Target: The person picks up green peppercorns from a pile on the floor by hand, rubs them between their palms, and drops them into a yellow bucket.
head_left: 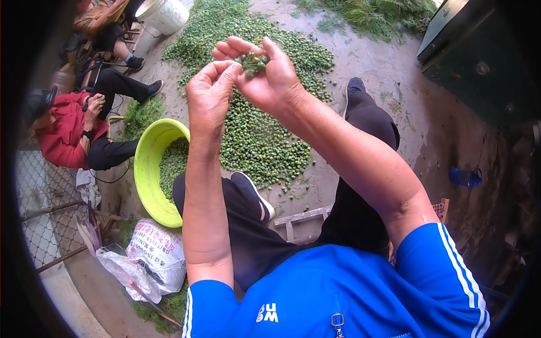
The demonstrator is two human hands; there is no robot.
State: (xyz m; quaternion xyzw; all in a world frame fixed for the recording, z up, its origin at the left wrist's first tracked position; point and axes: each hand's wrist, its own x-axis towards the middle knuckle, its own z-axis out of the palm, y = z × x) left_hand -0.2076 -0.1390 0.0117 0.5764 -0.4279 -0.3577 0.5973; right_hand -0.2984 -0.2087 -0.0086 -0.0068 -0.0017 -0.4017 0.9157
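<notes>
So the left hand (209, 93) has thumb and finger pinched on the edge of a green sprig (253, 65), which sits on the palm of the right hand (273, 80), fingers loosely open. Below there's a lime tub (147, 169), then a big green pile (262, 138), feathery greenery (389, 18) way back.

Bare grey concrete-looking floor (394, 73), kinda scuffed, going darker brown over on the right. Wire mesh panel (48, 225) along the left, with a pale ledge (73, 307) below it. Big dark green boxy thing (479, 84) top right, maybe metal. Light's soft up top, pretty gloomy lower right.
</notes>
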